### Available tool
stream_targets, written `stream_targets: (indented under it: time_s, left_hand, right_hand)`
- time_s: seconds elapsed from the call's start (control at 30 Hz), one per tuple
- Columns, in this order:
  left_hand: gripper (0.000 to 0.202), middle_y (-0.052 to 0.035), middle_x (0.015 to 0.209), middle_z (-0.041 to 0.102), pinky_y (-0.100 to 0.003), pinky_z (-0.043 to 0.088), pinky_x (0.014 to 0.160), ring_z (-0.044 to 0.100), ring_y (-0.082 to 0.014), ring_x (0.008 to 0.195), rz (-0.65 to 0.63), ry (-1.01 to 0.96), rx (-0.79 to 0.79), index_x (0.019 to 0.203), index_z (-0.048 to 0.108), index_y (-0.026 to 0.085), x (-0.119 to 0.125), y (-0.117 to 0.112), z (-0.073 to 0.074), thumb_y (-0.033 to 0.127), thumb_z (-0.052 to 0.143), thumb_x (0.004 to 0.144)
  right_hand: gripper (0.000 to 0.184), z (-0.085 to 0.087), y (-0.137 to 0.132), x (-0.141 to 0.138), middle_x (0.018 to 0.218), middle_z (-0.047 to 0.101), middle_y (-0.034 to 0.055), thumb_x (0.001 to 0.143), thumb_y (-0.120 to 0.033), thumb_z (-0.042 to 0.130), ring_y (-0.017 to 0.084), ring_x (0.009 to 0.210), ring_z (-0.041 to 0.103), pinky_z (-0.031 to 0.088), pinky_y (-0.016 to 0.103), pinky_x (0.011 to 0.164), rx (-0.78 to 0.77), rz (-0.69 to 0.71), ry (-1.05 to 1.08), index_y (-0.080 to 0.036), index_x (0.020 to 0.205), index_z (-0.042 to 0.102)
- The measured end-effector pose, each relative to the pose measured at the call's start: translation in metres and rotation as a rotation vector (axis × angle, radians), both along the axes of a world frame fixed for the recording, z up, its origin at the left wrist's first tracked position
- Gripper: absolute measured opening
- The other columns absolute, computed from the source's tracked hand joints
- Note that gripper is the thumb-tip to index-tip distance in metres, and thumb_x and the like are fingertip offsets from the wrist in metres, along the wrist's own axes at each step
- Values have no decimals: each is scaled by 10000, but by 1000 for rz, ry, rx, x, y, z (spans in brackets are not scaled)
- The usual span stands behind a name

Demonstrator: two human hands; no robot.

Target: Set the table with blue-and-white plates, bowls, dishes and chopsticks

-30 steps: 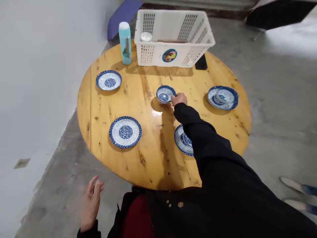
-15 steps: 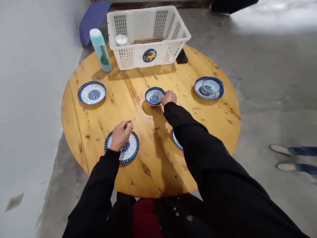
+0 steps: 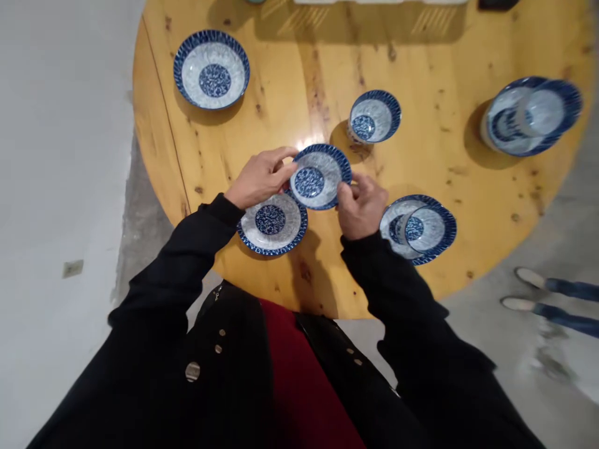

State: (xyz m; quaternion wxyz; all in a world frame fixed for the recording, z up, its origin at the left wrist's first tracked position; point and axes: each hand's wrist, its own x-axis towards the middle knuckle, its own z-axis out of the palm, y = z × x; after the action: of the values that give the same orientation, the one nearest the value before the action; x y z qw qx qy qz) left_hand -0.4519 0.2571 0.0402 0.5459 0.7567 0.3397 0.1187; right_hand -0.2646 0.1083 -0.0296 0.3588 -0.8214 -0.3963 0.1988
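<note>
A blue-and-white bowl (image 3: 321,176) is held in the air between my two hands. My left hand (image 3: 267,176) grips its left rim with thumb and fingers. On the right, my right hand (image 3: 361,202) pinches the rim's lower edge. Partly below the bowl lies a matching plate (image 3: 270,226) on the table. Another bowl (image 3: 377,116) stands just beyond, near the table's middle. Beside my right hand a plate (image 3: 442,243) carries a bowl (image 3: 420,232).
The round wooden table (image 3: 281,68) has one plate (image 3: 215,76) at far left. At far right a plate (image 3: 505,140) carries a bowl (image 3: 545,112). A white basket's base (image 3: 384,1) shows at the top edge. Another person's legs (image 3: 568,299) stand right of the table.
My right hand has lifted a bowl from the middle and brought it back toward me. My left hand has risen from over the near plate and taken the bowl's left side. The view has tilted down.
</note>
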Motion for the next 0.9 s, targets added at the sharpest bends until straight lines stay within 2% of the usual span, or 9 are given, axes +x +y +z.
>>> stream_targets:
  time_s: [0.13,0.2,0.3,0.47,0.6,0.7,0.77,0.83,0.9]
  left_hand:
    - [398,-28,737,694,-315,505,824,657,-165,764,-40,105,90,1248,681,138,-52,-12,-13,304,501,934]
    - [414,-38,776,711,-318,491,838,656,-175,797,-69,159,116,1253,687,135,-69,-16,-24,280,505,910]
    - [436,-49,817,724,-323,478,851,661,-188,828,-100,235,127,1261,693,137,-81,-18,-41,242,512,878]
    - [435,-50,859,737,-327,464,900,671,-212,910,-113,246,135,1234,723,187,-81,-17,-58,204,543,838]
    - [420,-63,916,747,-335,457,921,667,-234,968,-130,197,135,1196,742,199,-78,-15,-63,188,559,818]
    - [414,-72,929,747,-341,456,917,671,-245,971,-182,178,131,1168,752,188,-76,-11,-65,172,563,800]
    - [400,-70,912,744,-344,457,911,674,-253,973,-201,161,122,1123,766,187,-74,-7,-68,157,575,773]
    - [367,-67,880,739,-350,460,902,676,-262,970,-199,134,103,1053,783,189,-71,-5,-75,144,593,742]
    - [322,-63,828,731,-359,467,886,679,-269,946,-171,98,71,971,795,191,-67,-4,-84,139,616,708]
  right_hand:
    - [407,4,-21,-72,621,551,-5,932,-466,467,171,570,578,519,300,599,-35,-41,123,-170,1155,634]
    - [429,-2,-28,-94,614,543,-5,917,-475,456,174,551,565,511,300,594,-82,-56,141,-162,1158,621]
    - [488,-13,-37,-113,611,554,1,905,-491,424,193,552,587,518,314,613,-167,-50,130,-136,1198,585]
    - [549,-21,-47,-121,620,597,12,912,-520,393,218,591,661,530,315,640,-228,-29,88,-121,1269,514]
    - [521,-21,-50,-116,610,595,-8,929,-547,377,200,519,628,490,291,534,-257,-9,117,-164,1263,494]
    - [378,-17,-51,-112,549,540,-35,932,-560,404,169,448,566,453,270,480,-246,-12,176,-223,1019,550]
    - [326,-14,-52,-111,511,509,-45,927,-549,440,149,424,539,451,261,477,-232,-14,206,-247,823,501]
    - [324,-13,-53,-112,493,504,-51,918,-524,466,138,417,531,465,255,485,-221,-29,238,-252,743,442]
    - [300,-12,-54,-114,489,510,-57,907,-498,476,134,419,538,480,250,486,-220,-58,268,-251,741,437]
